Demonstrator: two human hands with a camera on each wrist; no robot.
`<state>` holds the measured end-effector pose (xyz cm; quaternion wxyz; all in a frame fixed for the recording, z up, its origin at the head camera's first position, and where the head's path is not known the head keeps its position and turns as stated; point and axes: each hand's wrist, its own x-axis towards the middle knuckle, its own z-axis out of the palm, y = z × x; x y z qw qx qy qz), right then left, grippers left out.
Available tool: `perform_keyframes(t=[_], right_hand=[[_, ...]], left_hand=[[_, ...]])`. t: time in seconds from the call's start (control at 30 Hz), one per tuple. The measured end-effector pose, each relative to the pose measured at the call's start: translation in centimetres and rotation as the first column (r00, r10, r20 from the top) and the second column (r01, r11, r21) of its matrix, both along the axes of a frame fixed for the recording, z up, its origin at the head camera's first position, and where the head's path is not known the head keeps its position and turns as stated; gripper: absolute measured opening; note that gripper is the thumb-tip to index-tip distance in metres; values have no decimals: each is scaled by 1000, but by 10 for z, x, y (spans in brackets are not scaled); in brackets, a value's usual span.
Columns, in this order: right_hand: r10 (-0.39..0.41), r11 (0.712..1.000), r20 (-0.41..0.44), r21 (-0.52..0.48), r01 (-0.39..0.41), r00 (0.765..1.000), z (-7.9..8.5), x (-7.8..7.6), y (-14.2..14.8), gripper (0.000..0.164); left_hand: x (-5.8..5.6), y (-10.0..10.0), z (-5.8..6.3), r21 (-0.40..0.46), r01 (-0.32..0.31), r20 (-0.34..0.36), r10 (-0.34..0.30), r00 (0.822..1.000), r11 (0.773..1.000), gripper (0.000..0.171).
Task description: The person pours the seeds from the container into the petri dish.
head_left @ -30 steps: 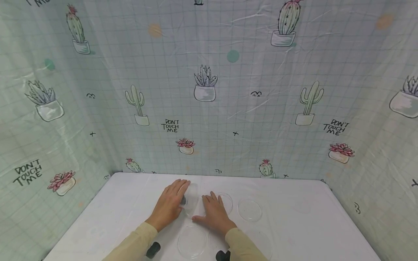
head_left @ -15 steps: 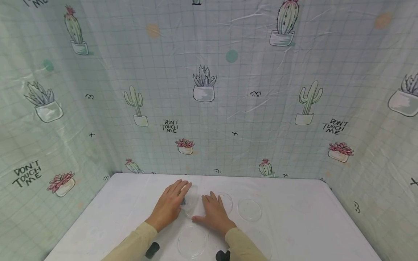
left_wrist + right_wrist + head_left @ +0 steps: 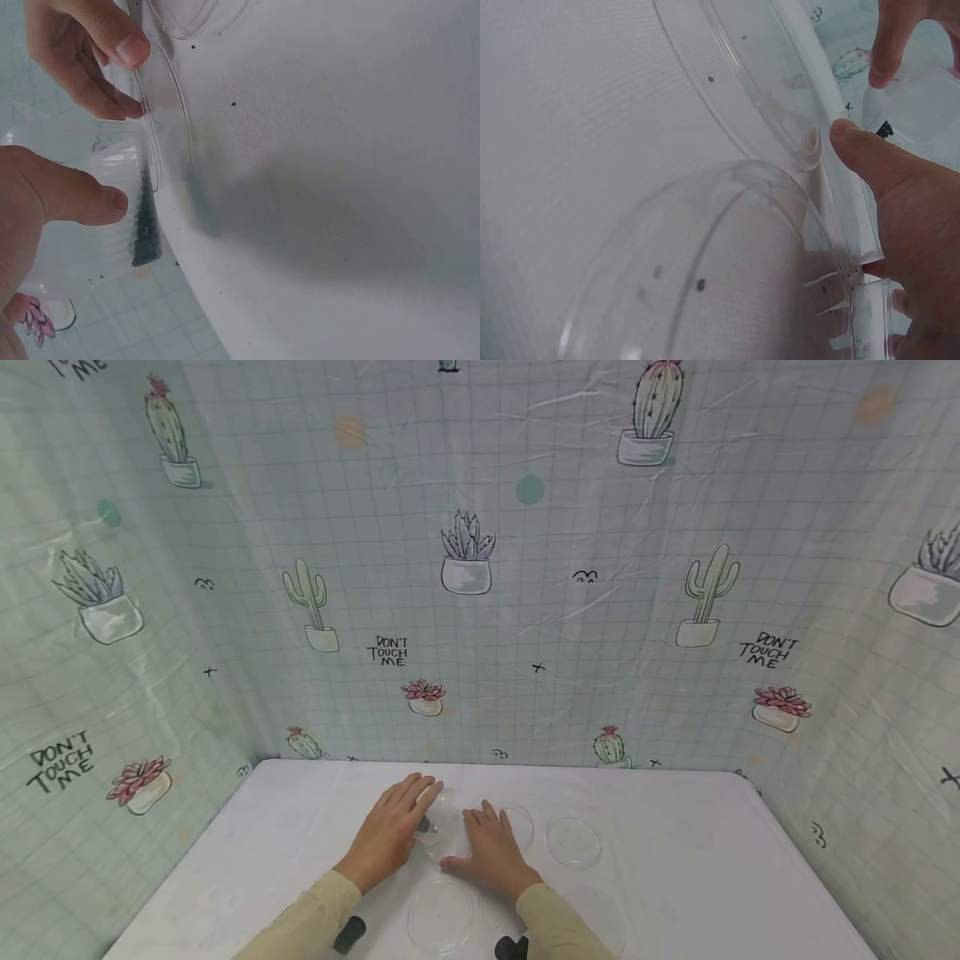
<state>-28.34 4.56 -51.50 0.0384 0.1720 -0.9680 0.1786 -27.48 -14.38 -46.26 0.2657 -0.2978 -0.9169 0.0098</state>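
In my left hand (image 3: 388, 831) I grip a clear plastic cup (image 3: 75, 251), tipped over toward the right hand. Small dark granules (image 3: 148, 232) lie bunched along its lower side. The left thumb (image 3: 94, 202) presses its near wall. Just right of the cup, my right hand (image 3: 493, 856) holds a clear round plastic container (image 3: 187, 124) at its edge, thumb on one side and fingers on the other. The cup's mouth lies close to that container's rim in the left wrist view. The right palm hides much of the container in the head view.
Several clear round plastic pieces stand around the hands, including one in front (image 3: 441, 917) and one at the right (image 3: 573, 843). A few dark specks (image 3: 233, 104) dot the white table (image 3: 712, 860). Black pieces (image 3: 350, 935) sit beside the sleeves; a cactus-print cloth (image 3: 480, 635) hangs behind.
The cup in my left hand has turned slightly, and the left fingertips have shifted a little to the right. My right hand has hardly moved.
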Motion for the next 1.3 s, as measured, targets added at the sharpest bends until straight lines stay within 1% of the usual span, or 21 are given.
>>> perform_keyframes(t=[0.2,0.5,0.93,1.1,1.3], right_hand=[[0,1000,-9,1,0,1000,-1,0,0,91],[0,1000,-3,-4,0,1000,-3,0,0,91],[2,1000,10,-9,-2,1000,-1,0,-1,89],[11,1000,17,-17,-11,1000,0,0,-1,89],[7,1000,0,-18,-7,1000,-1,1,-1,90]], left_hand=[[-2,0,0,-13,29,-32,-30,999,999,82],[-3,0,0,-43,40,-34,-42,999,998,78],[-2,2,5,-90,31,-26,-33,999,995,81],[-2,3,5,-95,31,-28,-34,999,995,84],[-3,2,4,-87,24,-40,-28,999,996,82]])
